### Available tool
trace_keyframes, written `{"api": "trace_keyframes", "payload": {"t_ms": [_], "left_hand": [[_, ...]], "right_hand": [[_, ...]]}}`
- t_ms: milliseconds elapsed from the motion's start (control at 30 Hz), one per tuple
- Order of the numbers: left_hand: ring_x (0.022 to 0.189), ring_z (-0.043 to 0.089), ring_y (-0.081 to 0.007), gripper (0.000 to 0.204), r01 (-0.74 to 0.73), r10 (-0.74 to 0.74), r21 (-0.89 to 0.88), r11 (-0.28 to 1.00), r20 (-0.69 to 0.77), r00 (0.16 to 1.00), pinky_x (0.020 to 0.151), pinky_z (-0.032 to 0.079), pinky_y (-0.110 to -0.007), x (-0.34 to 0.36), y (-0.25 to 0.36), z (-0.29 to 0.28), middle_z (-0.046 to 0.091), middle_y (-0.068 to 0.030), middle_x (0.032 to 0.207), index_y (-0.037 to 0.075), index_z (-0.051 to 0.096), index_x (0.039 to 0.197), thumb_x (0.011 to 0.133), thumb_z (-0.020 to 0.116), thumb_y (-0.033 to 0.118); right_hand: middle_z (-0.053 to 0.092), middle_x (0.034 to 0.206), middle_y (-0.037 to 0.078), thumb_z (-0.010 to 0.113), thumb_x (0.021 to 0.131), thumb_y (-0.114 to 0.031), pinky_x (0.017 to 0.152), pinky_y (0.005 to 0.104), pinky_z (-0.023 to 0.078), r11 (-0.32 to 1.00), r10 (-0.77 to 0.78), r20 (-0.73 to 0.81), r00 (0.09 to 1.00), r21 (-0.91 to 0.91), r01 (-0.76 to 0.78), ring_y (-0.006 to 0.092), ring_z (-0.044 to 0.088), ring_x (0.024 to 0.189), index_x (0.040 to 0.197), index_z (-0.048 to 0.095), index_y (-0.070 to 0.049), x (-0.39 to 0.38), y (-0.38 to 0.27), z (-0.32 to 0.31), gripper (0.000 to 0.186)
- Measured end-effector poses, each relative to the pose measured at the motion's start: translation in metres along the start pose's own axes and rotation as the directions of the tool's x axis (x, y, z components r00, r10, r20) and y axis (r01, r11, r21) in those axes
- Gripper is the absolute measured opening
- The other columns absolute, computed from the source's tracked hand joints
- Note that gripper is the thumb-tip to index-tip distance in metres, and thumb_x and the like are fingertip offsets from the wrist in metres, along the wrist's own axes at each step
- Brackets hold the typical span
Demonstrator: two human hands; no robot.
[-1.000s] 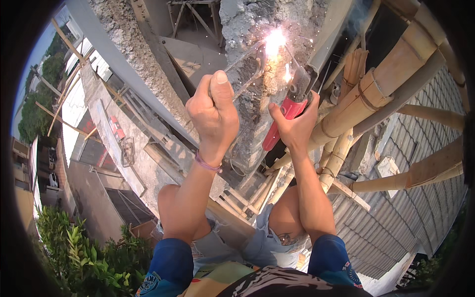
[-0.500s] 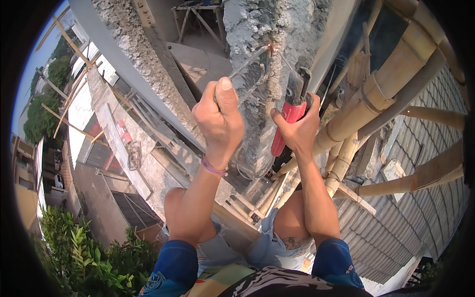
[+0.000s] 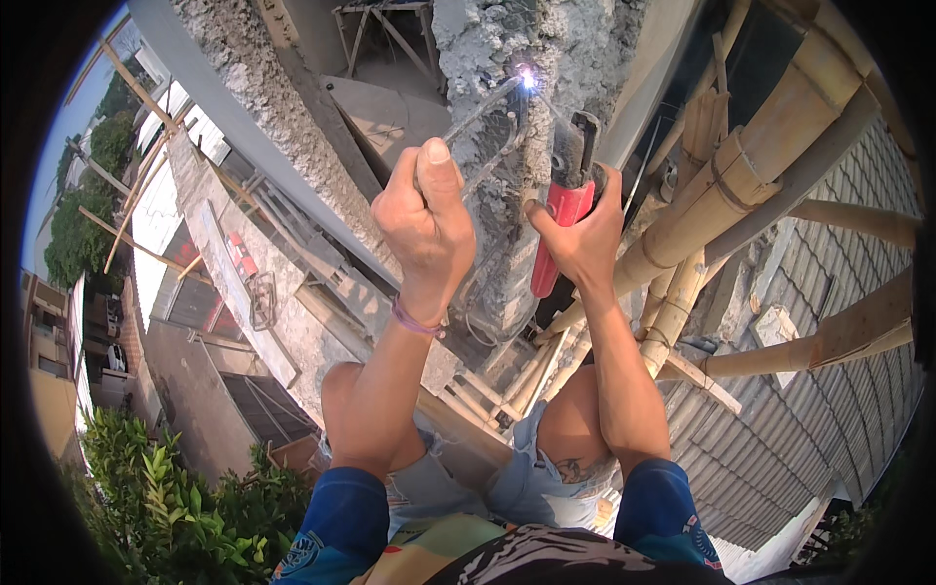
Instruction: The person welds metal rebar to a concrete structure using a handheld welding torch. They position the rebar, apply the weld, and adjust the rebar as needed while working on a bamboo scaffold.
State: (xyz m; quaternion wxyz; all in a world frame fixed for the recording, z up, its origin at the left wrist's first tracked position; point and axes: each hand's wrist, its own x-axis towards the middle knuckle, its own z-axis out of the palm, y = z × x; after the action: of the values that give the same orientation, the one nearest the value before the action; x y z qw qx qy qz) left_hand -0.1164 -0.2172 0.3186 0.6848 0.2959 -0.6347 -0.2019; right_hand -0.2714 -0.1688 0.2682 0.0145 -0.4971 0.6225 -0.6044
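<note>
My left hand (image 3: pixel 426 219) is closed in a fist around a thin metal rod (image 3: pixel 485 104), which slants up and away to the rough concrete column (image 3: pixel 585 49). In my right hand (image 3: pixel 588 239) is a red-handled welding electrode holder (image 3: pixel 563 216), its dark jaws pointing up. A thin electrode (image 3: pixel 554 109) runs from the jaws to the rod's far end. There a bright bluish-white welding arc (image 3: pixel 527 78) glows against the column. A bent metal bar (image 3: pixel 507 151) sticks out just below the rod. The exact joint is lost in the glare.
Thick bamboo poles (image 3: pixel 697 224) cross at my right above a tiled roof (image 3: pixel 721 458). To the left, a concrete ledge (image 3: pixel 195 175) carries a red-and-grey tool (image 3: pixel 241 255) and a metal frame-like piece (image 3: pixel 263 300). Leafy bushes (image 3: pixel 175 497) stand far below.
The faint orange glow at the rod's end has become a bright arc. Both hands, still gripping, appear slightly higher in the picture, as does the column.
</note>
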Motion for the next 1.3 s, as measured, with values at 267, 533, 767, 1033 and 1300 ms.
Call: {"api": "trace_keyframes", "payload": {"t_ms": [267, 533, 767, 1033, 1300], "left_hand": [[0.049, 0.047, -0.0139, 0.042, -0.017, 0.017, 0.030, 0.999, -0.001, 1.000, 0.049, 0.038, -0.031, 0.0004, 0.0016, -0.0005, 0.049, -0.0050, 0.057, 0.001, 0.052, 0.073, 0.106, 0.050, 0.028], [0.050, 0.048, -0.0141, 0.042, -0.017, 0.017, 0.021, 1.000, 0.000, 1.000, 0.049, 0.039, -0.031, 0.0004, 0.0010, -0.0003, 0.050, -0.0050, 0.057, 0.001, 0.053, 0.073, 0.106, 0.050, 0.028], [0.049, 0.048, -0.0143, 0.041, -0.007, 0.007, 0.012, 1.000, -0.003, 1.000, 0.049, 0.038, -0.031, -0.0003, -0.0005, 0.0000, 0.051, -0.0051, 0.057, 0.001, 0.054, 0.074, 0.105, 0.050, 0.028], [0.049, 0.048, -0.0143, 0.041, -0.011, 0.010, 0.023, 1.000, 0.009, 1.000, 0.049, 0.039, -0.031, -0.0005, 0.0012, -0.0007, 0.051, -0.0053, 0.057, 0.001, 0.055, 0.075, 0.106, 0.050, 0.028], [0.049, 0.049, -0.0148, 0.041, -0.021, 0.021, 0.025, 0.999, 0.004, 1.000, 0.049, 0.039, -0.031, 0.0000, 0.0003, -0.0004, 0.051, -0.0056, 0.057, 0.001, 0.055, 0.075, 0.106, 0.049, 0.028]], "right_hand": [[0.067, 0.086, 0.018, 0.083, 0.067, -0.030, 0.077, 0.0412, 0.051, 1.000, 0.015, 0.006, 1.000, 0.023, -0.015, 0.0317, 0.066, 0.079, 0.122, 0.044, 0.003, 0.0004, 0.0031, 0.0036, 0.075], [0.066, 0.086, 0.017, 0.082, 0.068, -0.029, 0.078, 0.0409, 0.051, 1.000, 0.015, 0.010, 1.000, 0.010, -0.015, 0.0302, 0.065, 0.079, 0.121, 0.045, 0.002, 0.0011, 0.0013, 0.0028, 0.071], [0.066, 0.087, 0.016, 0.081, 0.068, -0.027, 0.078, 0.0402, 0.051, 1.000, -0.003, 0.000, 1.000, 0.017, 0.003, 0.0290, 0.065, 0.078, 0.119, 0.046, 0.000, 0.0014, 0.0011, 0.0036, 0.068], [0.066, 0.086, 0.017, 0.082, 0.068, -0.029, 0.077, 0.0401, 0.051, 0.999, 0.023, 0.022, 0.999, 0.026, -0.023, 0.0288, 0.065, 0.078, 0.119, 0.046, 0.002, 0.0027, 0.0045, 0.0045, 0.070], [0.066, 0.084, 0.016, 0.082, 0.068, -0.029, 0.076, 0.0402, 0.051, 0.999, 0.024, 0.023, 0.999, 0.040, -0.025, 0.0293, 0.065, 0.076, 0.119, 0.046, 0.002, 0.0032, 0.0038, 0.0049, 0.070]]}}
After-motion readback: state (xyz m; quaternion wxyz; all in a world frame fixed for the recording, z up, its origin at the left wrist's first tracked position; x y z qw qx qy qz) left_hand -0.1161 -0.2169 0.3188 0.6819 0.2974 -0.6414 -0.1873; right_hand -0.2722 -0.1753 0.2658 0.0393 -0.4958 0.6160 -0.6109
